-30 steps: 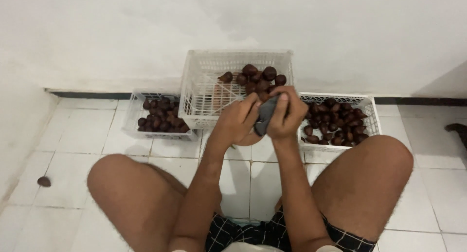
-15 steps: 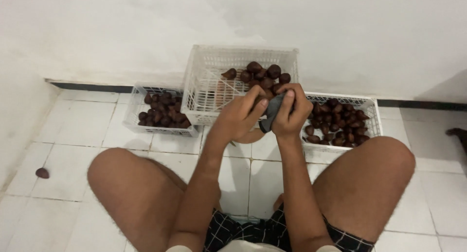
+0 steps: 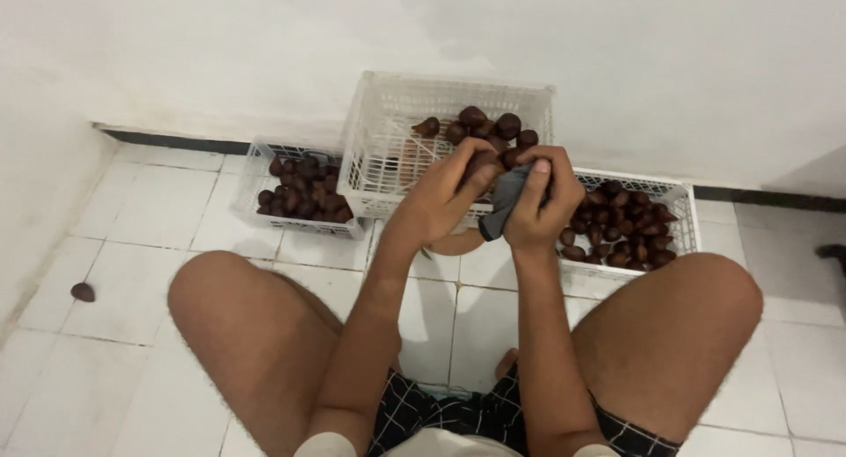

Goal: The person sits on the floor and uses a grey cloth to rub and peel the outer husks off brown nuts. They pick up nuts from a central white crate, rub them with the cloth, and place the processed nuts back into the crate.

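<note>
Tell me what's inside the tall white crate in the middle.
The tall crate holds dark brown scaly fruits piled toward its right side. The left hand and right hand, with a grey cloth, cover the front of the pile, so how many fruits lie there cannot be seen.

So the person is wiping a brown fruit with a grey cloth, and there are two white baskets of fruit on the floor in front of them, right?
Not quite: the head view shows three white baskets, not two: a small left basket, a taller middle basket and a right basket. The rest holds: the left hand holds a brown fruit against the grey cloth in the right hand.
</note>
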